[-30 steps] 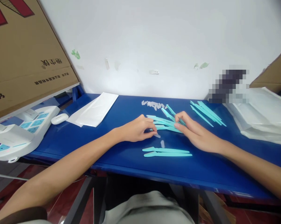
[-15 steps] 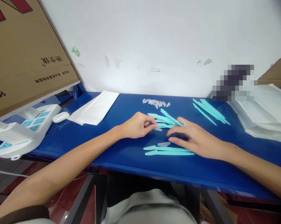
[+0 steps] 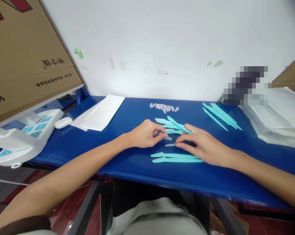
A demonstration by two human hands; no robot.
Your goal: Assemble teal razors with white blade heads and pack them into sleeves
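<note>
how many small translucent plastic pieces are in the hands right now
2 visible: one small translucent plastic piece pinched in the left hand, another translucent piece pinched in the right hand. More could be hidden behind fingers.

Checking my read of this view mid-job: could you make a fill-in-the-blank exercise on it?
The power strip sits nearer the ____ hand.
The turquoise tools nearest the front edge of the table number ____.
The heap of translucent pieces lies nearer the white ____ than the right hand does.
Missing words: left; two; wall.
</note>
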